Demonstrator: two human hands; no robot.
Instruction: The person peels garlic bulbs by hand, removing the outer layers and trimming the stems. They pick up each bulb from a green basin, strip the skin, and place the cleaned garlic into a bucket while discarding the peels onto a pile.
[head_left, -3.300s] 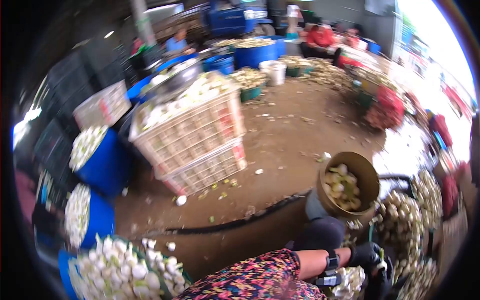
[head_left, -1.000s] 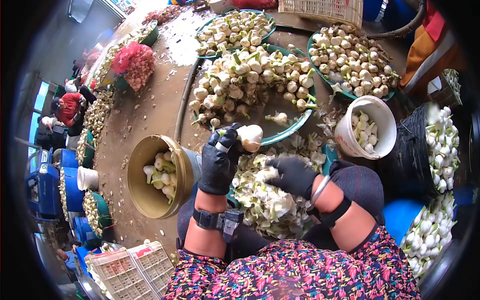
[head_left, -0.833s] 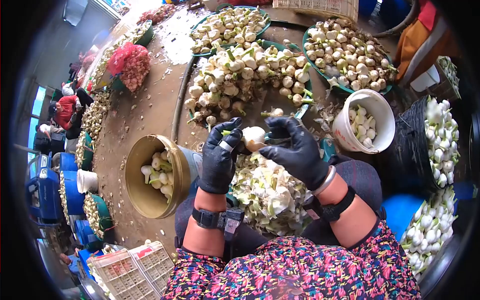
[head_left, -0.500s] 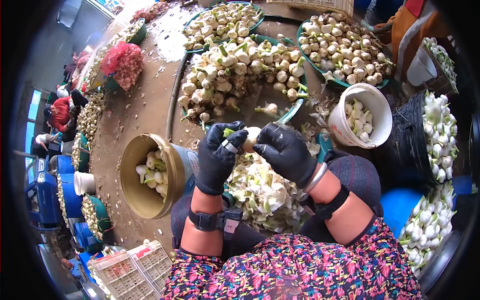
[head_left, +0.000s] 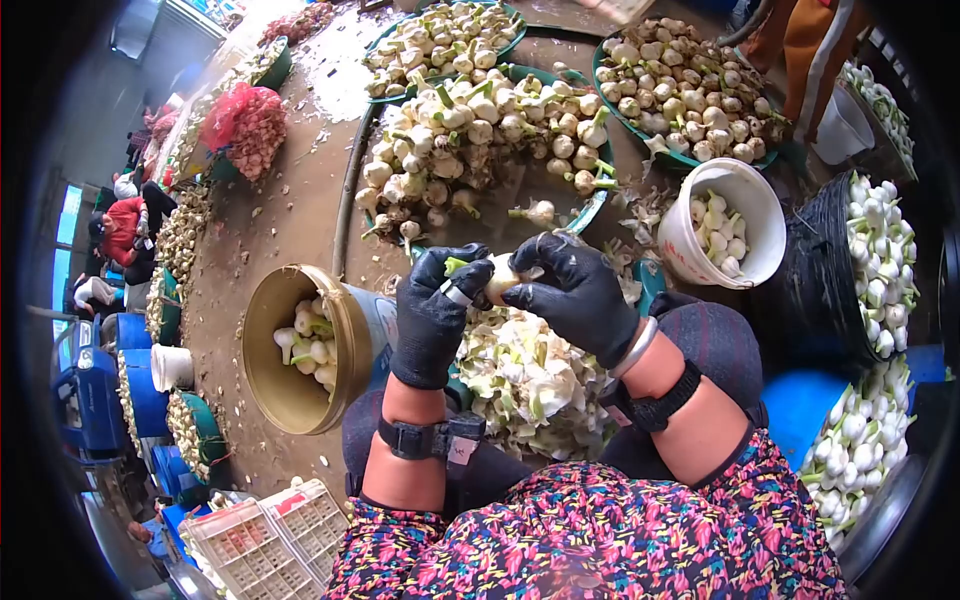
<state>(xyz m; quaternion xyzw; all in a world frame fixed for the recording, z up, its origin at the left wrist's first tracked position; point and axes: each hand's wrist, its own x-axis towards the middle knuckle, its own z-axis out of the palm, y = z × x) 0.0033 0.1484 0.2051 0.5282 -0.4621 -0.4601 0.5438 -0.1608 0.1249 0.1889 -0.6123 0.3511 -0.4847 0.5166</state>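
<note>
My left hand (head_left: 437,305), in a black glove with a light band on one finger, is closed round a garlic bulb (head_left: 500,282) with its green stem pointing left. On the bulb's other side, my right hand (head_left: 575,295), also gloved, pinches its surface with thumb and fingers. Below both hands lies a heap of pale garlic peelings (head_left: 535,385). Just beyond them, a green-rimmed tray (head_left: 590,215) holds many unpeeled bulbs with stems.
A tan bucket (head_left: 262,350) with bulbs stands left, a white bucket (head_left: 680,240) right. Farther right is a black tub (head_left: 815,270) of white bulbs. A plastic crate (head_left: 240,545) lies lower left. A person in orange trousers (head_left: 815,50) stands upper right.
My right hand has shifted slightly right and its fingers have moved on the bulb. The crate at the top has moved mostly out of view, and the person in orange trousers has changed posture.
</note>
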